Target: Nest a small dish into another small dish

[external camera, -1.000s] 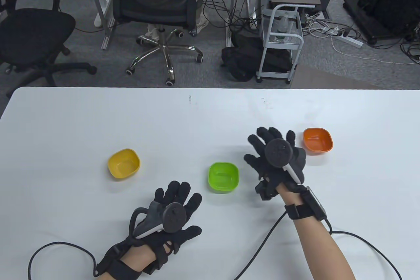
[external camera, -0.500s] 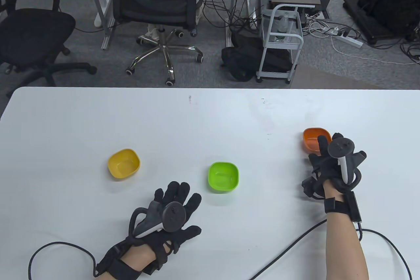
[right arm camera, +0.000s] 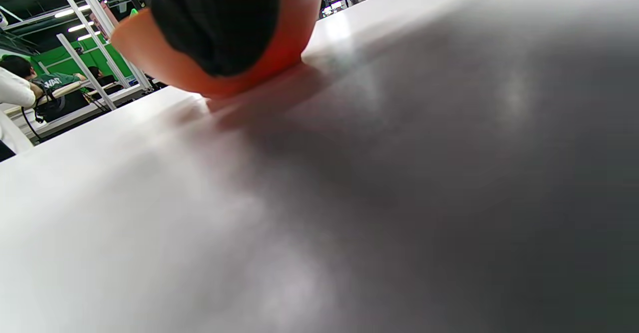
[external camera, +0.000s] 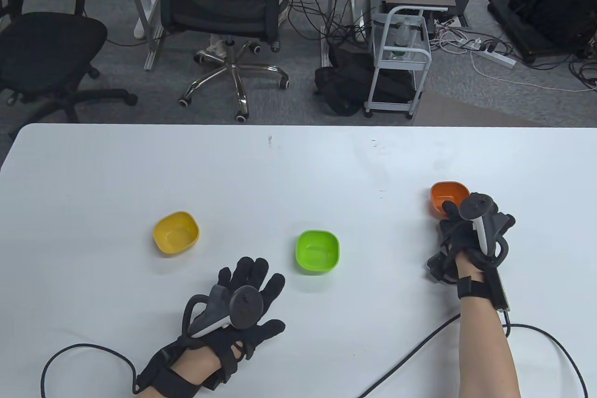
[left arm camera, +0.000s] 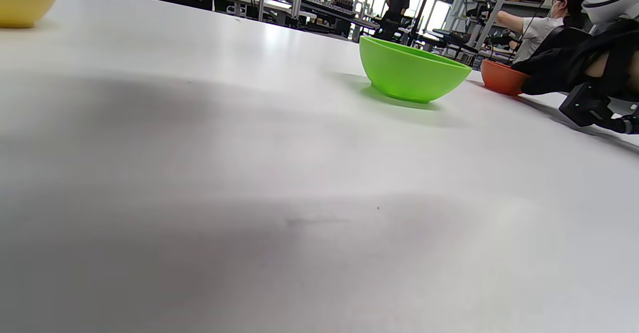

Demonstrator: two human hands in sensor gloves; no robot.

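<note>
Three small dishes stand on the white table (external camera: 298,164): yellow (external camera: 176,232) at the left, green (external camera: 317,251) in the middle, orange (external camera: 445,192) at the right. My right hand (external camera: 459,204) grips the orange dish at its near right side, and the tracker hides most of the fingers. In the right wrist view a gloved fingertip (right arm camera: 219,18) presses on the orange dish's wall (right arm camera: 164,58). My left hand (external camera: 261,290) lies flat on the table with its fingers spread, empty, near and left of the green dish (left arm camera: 412,71).
Glove cables (external camera: 84,351) trail over the table's near edge on both sides. Beyond the far table edge stand office chairs (external camera: 224,10) and a white cart (external camera: 401,62) on the floor.
My right hand swung right from beside the green dish to the orange dish and closed on its near side. The left hand and the other two dishes have not moved.
</note>
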